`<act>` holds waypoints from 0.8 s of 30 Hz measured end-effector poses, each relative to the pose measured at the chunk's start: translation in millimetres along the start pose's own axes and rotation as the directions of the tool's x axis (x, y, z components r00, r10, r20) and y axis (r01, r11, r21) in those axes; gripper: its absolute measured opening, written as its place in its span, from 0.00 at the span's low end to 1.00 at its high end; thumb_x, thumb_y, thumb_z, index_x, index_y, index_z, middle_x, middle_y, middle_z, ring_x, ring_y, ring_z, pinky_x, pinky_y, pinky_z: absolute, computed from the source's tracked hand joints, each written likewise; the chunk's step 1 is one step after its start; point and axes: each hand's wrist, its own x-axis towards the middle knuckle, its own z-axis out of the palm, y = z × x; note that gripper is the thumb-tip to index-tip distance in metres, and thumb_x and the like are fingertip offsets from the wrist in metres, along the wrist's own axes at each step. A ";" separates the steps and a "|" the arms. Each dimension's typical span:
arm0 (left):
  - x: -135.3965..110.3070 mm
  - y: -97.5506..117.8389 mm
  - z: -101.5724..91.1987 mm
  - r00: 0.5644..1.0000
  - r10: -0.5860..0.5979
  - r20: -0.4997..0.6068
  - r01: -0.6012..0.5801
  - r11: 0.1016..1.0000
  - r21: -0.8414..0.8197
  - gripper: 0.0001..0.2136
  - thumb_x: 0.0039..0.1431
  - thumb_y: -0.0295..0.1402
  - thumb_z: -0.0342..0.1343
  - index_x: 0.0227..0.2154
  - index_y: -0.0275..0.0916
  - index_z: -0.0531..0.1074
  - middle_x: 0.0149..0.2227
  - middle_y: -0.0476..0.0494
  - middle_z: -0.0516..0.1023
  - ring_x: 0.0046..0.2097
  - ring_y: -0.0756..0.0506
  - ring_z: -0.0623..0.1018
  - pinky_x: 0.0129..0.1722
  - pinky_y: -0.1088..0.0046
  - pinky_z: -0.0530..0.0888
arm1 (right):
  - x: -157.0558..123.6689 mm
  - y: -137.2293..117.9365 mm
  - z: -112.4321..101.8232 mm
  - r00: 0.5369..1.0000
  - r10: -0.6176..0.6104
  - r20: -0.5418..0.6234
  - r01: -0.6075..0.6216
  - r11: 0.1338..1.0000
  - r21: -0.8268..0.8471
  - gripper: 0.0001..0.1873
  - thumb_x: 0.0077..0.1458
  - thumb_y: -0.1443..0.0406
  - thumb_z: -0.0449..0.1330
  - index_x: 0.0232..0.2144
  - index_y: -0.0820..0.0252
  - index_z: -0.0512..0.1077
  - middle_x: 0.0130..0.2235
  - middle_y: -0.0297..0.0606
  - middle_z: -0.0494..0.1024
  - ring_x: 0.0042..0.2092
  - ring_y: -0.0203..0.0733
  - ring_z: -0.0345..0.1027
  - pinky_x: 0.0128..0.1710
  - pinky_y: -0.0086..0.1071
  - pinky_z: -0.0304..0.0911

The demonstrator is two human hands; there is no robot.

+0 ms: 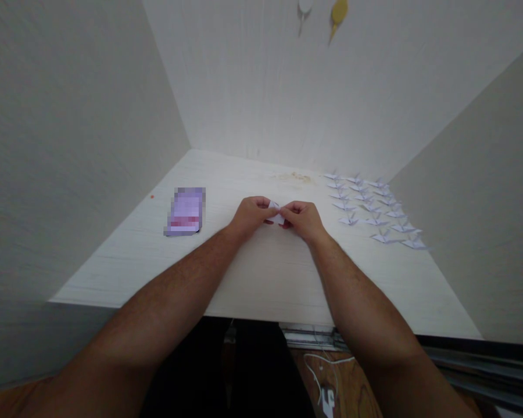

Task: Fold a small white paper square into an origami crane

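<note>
Between my two hands, over the middle of the white table, is a small folded piece of white paper [276, 218]. My left hand [253, 216] pinches its left side with thumb and fingers. On the other side, my right hand [302, 218] grips the paper's right edge, thumb on top. The thumbs nearly meet, and the fingers hide much of the folds. To the right, several white folded paper cranes [376, 220] stand on the table in rows.
A blurred purple rectangular object [187, 210] lies on the table [261, 278] at the left, near a tiny red dot [152, 197]. Walls close in the table at left, back and right. White and yellow hooks [339, 11] hang on the back wall. A white cable [331, 361] lies on the floor below.
</note>
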 end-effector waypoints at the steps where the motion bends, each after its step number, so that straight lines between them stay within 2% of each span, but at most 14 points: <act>1: 0.5 -0.3 -0.1 1.000 -0.001 -0.005 0.001 1.000 -0.005 0.08 0.44 0.31 0.66 0.27 0.33 0.76 0.28 0.45 0.78 0.27 0.51 0.77 0.27 0.76 0.74 | 0.1 -0.5 0.0 1.000 0.007 0.000 -0.007 1.000 -0.002 0.10 0.46 0.59 0.66 0.25 0.61 0.75 0.19 0.33 0.75 0.21 0.34 0.68 0.21 0.26 0.63; 9: -0.5 1.3 0.3 0.999 -0.024 -0.026 0.023 0.999 -0.046 0.13 0.44 0.39 0.68 0.25 0.34 0.74 0.25 0.48 0.74 0.26 0.51 0.74 0.24 0.75 0.74 | -0.6 -2.6 0.6 1.000 0.005 -0.004 -0.006 0.998 -0.068 0.10 0.47 0.60 0.64 0.24 0.61 0.74 0.19 0.33 0.75 0.21 0.33 0.67 0.21 0.26 0.60; 14: -3.4 5.2 1.3 0.999 -0.028 -0.040 0.028 1.000 -0.003 0.11 0.45 0.36 0.67 0.25 0.34 0.74 0.25 0.48 0.74 0.26 0.52 0.73 0.26 0.75 0.74 | -2.1 -4.5 0.1 1.000 0.008 0.003 -0.008 0.995 -0.102 0.09 0.48 0.61 0.64 0.24 0.61 0.74 0.19 0.32 0.74 0.21 0.33 0.66 0.21 0.26 0.58; 21: -1.4 2.4 1.7 0.998 -0.003 -0.058 0.006 0.999 0.040 0.07 0.46 0.33 0.64 0.25 0.34 0.76 0.26 0.47 0.76 0.26 0.51 0.74 0.26 0.75 0.74 | -0.6 -2.8 0.9 1.000 0.020 -0.001 -0.020 0.998 -0.064 0.08 0.46 0.61 0.65 0.24 0.61 0.73 0.18 0.32 0.73 0.21 0.32 0.65 0.21 0.26 0.58; 24: -2.7 2.7 1.6 0.999 0.010 -0.038 -0.008 0.998 0.061 0.07 0.46 0.33 0.65 0.27 0.34 0.76 0.27 0.46 0.78 0.28 0.50 0.76 0.27 0.74 0.75 | 0.4 -0.9 1.9 1.000 0.017 -0.010 -0.018 0.997 -0.069 0.08 0.46 0.61 0.65 0.23 0.61 0.73 0.18 0.31 0.73 0.20 0.32 0.64 0.21 0.26 0.57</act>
